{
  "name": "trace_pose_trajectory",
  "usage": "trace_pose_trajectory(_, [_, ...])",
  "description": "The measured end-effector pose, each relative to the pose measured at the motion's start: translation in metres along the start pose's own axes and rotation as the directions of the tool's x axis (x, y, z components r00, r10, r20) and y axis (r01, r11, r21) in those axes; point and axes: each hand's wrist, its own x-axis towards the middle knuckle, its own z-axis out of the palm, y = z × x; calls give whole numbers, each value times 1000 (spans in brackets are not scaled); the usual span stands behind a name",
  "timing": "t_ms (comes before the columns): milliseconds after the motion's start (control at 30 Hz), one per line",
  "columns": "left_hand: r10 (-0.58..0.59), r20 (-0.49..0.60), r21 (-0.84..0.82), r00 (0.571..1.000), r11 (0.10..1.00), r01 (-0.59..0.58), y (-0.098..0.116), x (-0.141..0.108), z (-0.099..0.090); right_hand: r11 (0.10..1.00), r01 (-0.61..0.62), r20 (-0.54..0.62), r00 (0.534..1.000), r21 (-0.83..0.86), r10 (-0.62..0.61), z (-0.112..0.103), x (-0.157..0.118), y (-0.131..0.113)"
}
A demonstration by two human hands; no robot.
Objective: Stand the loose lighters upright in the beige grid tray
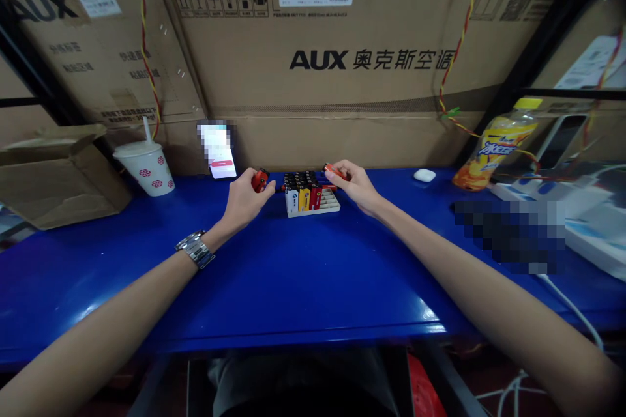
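Observation:
A pale tray (pixel 320 211) on the blue table holds upright lighters (pixel 304 198) in white, yellow and red rows, with several bare compartments at its right side. Just left of the tray, my left hand (pixel 248 199) is closed around a red lighter (pixel 260 180). My right hand (pixel 356 185), at the tray's upper right, grips an orange-red lighter (pixel 338 172) between thumb and fingers. More lighters lie behind the rows, partly hidden, and are too small to tell apart.
Behind the blue table (pixel 293 273) stand large cardboard boxes (pixel 317 98). A paper cup (pixel 149 166) and lit phone (pixel 218 151) are at left. At right are a white case (pixel 424 175), a drink bottle (pixel 496 143) and a blurred dark object (pixel 508 234) with a cable.

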Motion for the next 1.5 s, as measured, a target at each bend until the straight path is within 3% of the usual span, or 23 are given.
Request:
trace_pose_trajectory(200, [11,14,2,1000,1000,-11,2,-1,0,999,-28,2,1000,30,28,5,5,9])
trace_pose_trajectory(333, [35,27,-2,999,999,-35,3,-2,1,988,4,67,998,-157,7,2,7,14])
trace_pose_trajectory(467, [38,53,-4,998,999,-38,8,-5,1,907,96,169,985,-410,-28,-1,9,7])
trace_pose_trajectory(567, [52,74,-40,996,998,-50,15,-8,0,865,132,212,977,-485,-30,0,9,1])
trace_pose_trajectory(833, [99,103,-124,990,989,-86,29,-17,-1,849,221,259,960,-479,-104,1,4,5])
trace_pose_trajectory(933, [116,85,-143,990,984,-103,32,-19,-1,842,232,177,970,-487,-165,-1,3,-3])
trace_pose_trajectory(1067, [148,90,-141,985,981,-135,36,-23,-2,857,263,79,964,-443,-255,2,-7,-30])
trace_pose_trajectory(1200, [236,126,-140,964,966,-218,40,-29,-1,845,395,170,919,-360,-356,17,-24,-59])
trace_pose_trajectory(1333, [300,122,-114,946,951,-287,43,-32,-1,824,499,295,857,-268,-423,32,-33,-71])
trace_pose_trajectory(1433, [318,99,-141,943,943,-303,44,-32,-2,873,429,257,893,-233,-370,28,-27,-68])
trace_pose_trajectory(1500, [312,121,-186,943,940,-287,44,-32,-4,912,344,139,937,-223,-320,15,-18,-58])
